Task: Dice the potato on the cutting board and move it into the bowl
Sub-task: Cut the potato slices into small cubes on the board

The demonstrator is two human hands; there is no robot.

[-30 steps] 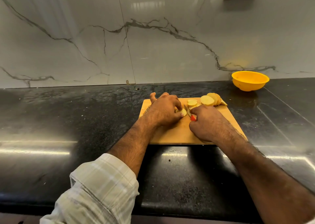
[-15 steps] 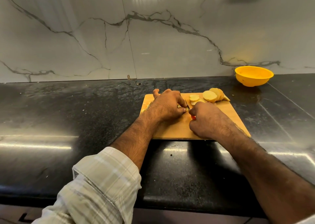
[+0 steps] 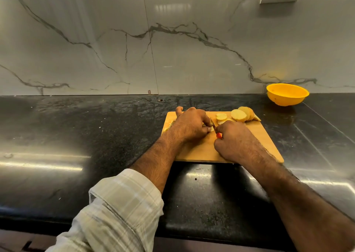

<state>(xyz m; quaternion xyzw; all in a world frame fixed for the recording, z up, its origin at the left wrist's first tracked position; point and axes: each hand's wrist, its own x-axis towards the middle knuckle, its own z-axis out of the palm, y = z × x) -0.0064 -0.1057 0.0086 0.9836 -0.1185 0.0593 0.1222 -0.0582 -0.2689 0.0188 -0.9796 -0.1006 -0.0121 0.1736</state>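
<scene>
— Head view, left to right: what's there?
— On the black tabletop point(image 3: 76, 136), the left hand point(image 3: 190, 125) curls over a potato piece point(image 3: 211, 129) on the wooden cutting board point(image 3: 201, 150).
— And the right hand point(image 3: 236, 142)?
— Fingers wrapped round a red-handled knife point(image 3: 218, 135), blade at that piece.
— Further right?
— Potato slices point(image 3: 238, 115) at the board's far edge; a yellow bowl point(image 3: 287, 94) stands well apart by the wall.

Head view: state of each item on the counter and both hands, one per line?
potato slices: cut rounds, piled at the board's far right
potato piece: under left fingertips, mostly hidden
knife: red handle in right hand's grip
cutting board: flat on counter
bowl: upright, apparently empty
left hand: holds the piece
right hand: grips the knife
</scene>
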